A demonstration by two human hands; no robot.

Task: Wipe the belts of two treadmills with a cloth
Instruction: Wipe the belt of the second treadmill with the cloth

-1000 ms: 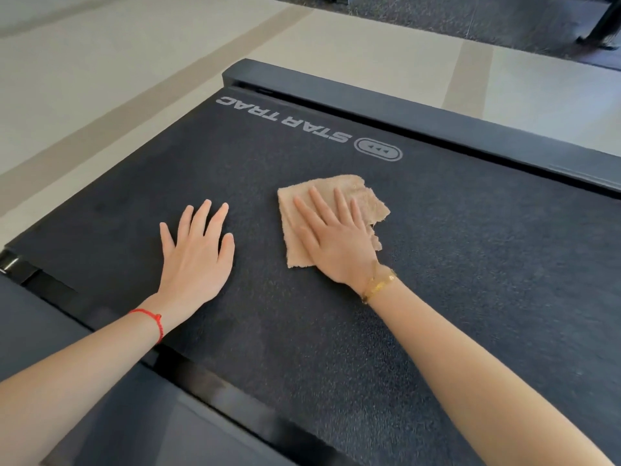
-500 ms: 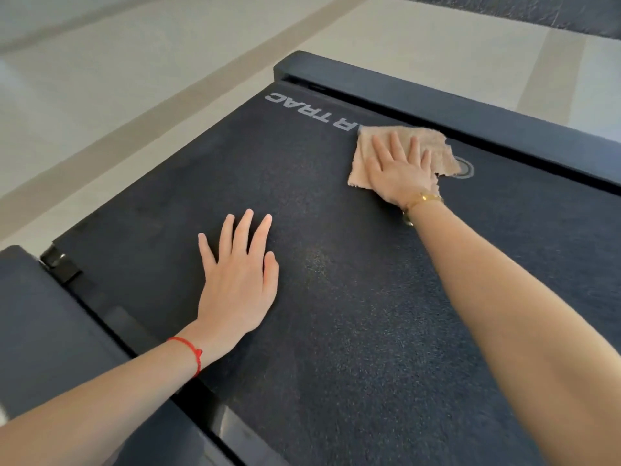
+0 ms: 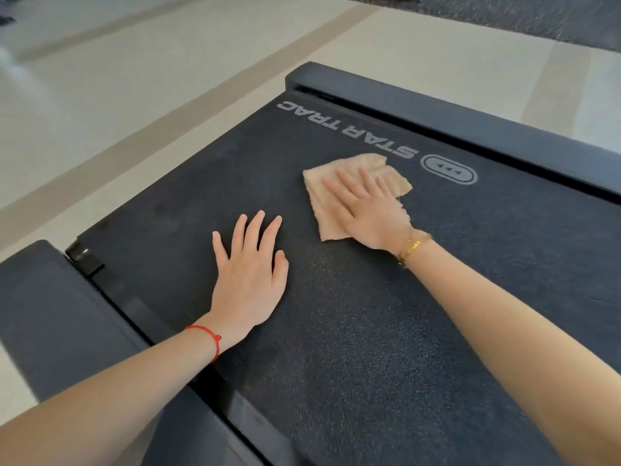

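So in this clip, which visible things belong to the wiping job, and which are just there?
Part of the job:
- treadmill belt
- tan cloth, flat under the right hand
- left hand, flat on the belt

Just there:
- red string bracelet
- gold bracelet
- tiled floor

You have one view only, from the camera on your head. It looks forward and steeply down, close over the belt (image 3: 369, 331), which fills most of the picture and runs away toward the far end. Both your forearms enter from the bottom edge. The wide lens bends the edges. The floor (image 3: 168, 79) shows beyond, at the top and left.
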